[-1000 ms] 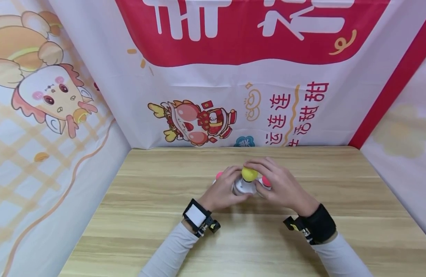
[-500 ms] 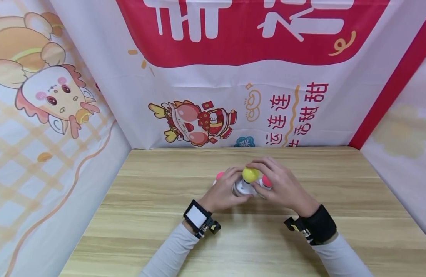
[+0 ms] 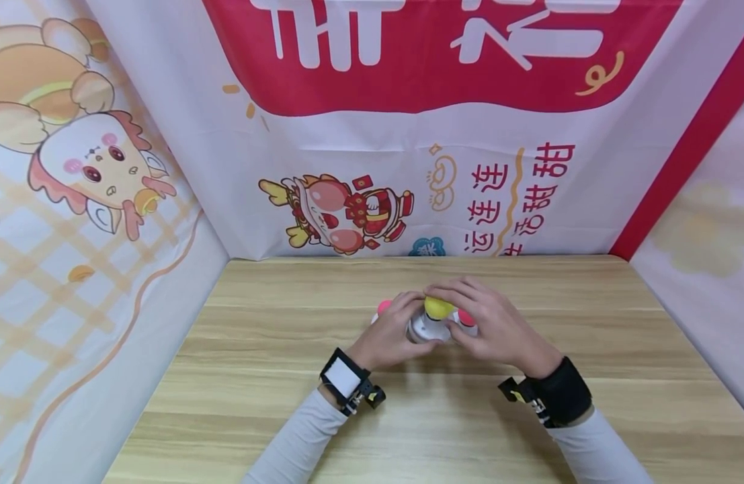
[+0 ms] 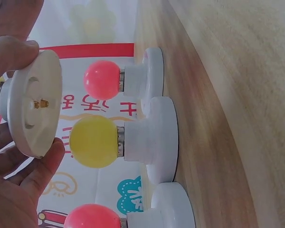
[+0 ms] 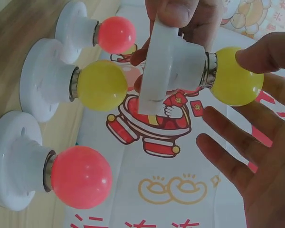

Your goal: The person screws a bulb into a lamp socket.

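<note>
My left hand [image 3: 391,333] grips the rim of a white round lamp holder [image 4: 47,114], raised above the table. A yellow light bulb [image 5: 230,88] sits in that holder, its metal collar showing at the socket. Around the bulb curl the fingers of my right hand [image 3: 499,326], with the thumb pressed on the glass side. The left wrist view shows the holder's underside and its small brass contacts. Seen from the right wrist, the bulb points away from the left hand and two right fingers stand off it.
Behind the held lamp, three more white holders stand in a row on the wooden table [image 3: 275,376]: a yellow bulb [image 4: 94,141] in the middle, a pink bulb [image 5: 82,177] at one end and another pink bulb [image 5: 116,35] at the other. A printed cloth [image 3: 359,148] hangs behind.
My right fingers have shifted back and forth around the yellow bulb, uncovering more of it half a second ago and covering its top again now. My left hand keeps its place on the holder.
</note>
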Demonstrator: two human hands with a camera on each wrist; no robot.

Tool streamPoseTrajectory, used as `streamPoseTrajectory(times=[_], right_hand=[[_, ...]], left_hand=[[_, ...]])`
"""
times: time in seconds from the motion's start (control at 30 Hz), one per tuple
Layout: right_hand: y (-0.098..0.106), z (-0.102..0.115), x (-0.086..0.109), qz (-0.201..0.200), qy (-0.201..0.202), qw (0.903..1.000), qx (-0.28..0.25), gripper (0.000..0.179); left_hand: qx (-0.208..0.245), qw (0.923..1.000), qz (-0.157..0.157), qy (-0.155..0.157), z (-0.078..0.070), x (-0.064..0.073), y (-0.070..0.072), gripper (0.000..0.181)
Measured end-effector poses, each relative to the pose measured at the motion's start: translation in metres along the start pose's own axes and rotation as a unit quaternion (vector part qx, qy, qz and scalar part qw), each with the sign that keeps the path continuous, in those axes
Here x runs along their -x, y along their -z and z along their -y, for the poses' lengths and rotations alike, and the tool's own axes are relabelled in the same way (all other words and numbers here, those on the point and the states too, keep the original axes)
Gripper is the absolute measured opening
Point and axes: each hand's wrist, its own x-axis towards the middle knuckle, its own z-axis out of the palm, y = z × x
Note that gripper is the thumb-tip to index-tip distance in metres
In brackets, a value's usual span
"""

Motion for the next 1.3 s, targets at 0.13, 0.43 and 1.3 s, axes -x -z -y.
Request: streamPoseTrajectory(times=[0.13,0.43,1.3], right_hand=[[0.0004,0.0,-0.0011,-0.005,-0.001,1.0,0.001,0.053],[-0.0019,0.0002,-0.002,-0.028,-0.012,0.9992,0.025,0.052],[0.0029,0.0073,-0.0021,-0.022,-0.006,0.9994,0.027,0.044]], left_hand=[[-0.002,1.0,0.004,-0.004,0.0002,-0.0008,0.0002,0.073],[0.011,0.9999,0.003,-0.009,-0.0006,-0.0011,-0.0012,0.068],[0.013,0.9998,0.003,-0.017,-0.0021,0.0006,-0.0003,0.068]])
